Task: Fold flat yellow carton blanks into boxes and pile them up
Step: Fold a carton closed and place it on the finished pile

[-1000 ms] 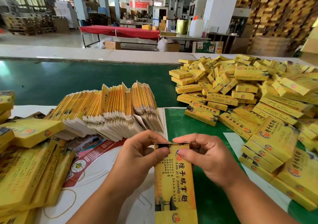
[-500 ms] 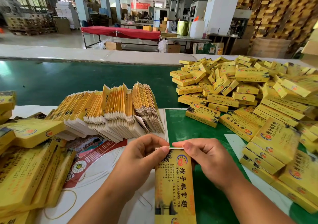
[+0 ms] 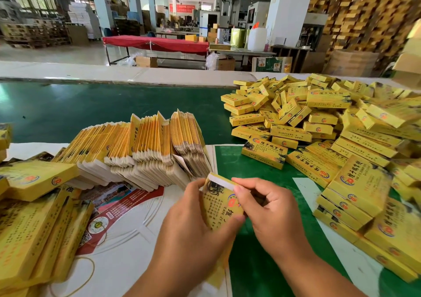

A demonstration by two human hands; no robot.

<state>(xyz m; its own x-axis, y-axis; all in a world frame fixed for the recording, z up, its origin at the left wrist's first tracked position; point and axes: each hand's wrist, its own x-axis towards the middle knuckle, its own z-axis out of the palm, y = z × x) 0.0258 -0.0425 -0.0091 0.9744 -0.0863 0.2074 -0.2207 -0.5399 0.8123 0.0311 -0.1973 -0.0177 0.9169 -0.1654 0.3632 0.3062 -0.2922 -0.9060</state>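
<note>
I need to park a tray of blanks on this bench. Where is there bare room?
The green belt behind the row of flat blanks is bare, left of the pile of folded boxes. A smaller green patch lies between blanks and pile, ahead of the hands. The near left is crowded with yellow stacks.

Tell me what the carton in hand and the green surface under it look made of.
Carton: looks like thin printed cardboard, yellow outside with a slight sheen; the white raw edge at its top flap shows the board. Green surface: smooth and matte, probably rubber or plastic belting, but the look alone leaves that open.
</note>
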